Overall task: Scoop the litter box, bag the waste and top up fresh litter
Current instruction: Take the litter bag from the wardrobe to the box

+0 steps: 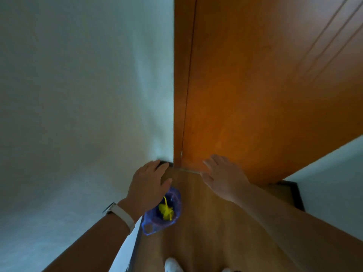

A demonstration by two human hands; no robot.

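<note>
Room: seen from the head, looking steeply down into a corner where a pale wall [68, 95] meets an orange-brown wooden door [255, 95] above a wood floor [196, 222].
Left arm: reaches forward from the lower left, palm down, with a white wristband [122, 214] on the wrist.
Left hand [149, 183]: fingers straight and close together, thumb out to the side, gripping nothing.
Right arm: bare, stretched in from the lower right towards the foot of the door.
Right hand [224, 175]: palm down, fingers loosely spread, holding nothing; whether it touches the door cannot be told.
Waste bag [155, 224]: blue, translucent, closed with a yellow tie [166, 211]; it is below the left hand, beside the dark skirting [136, 240], its upper edge hidden by the hand.
</note>
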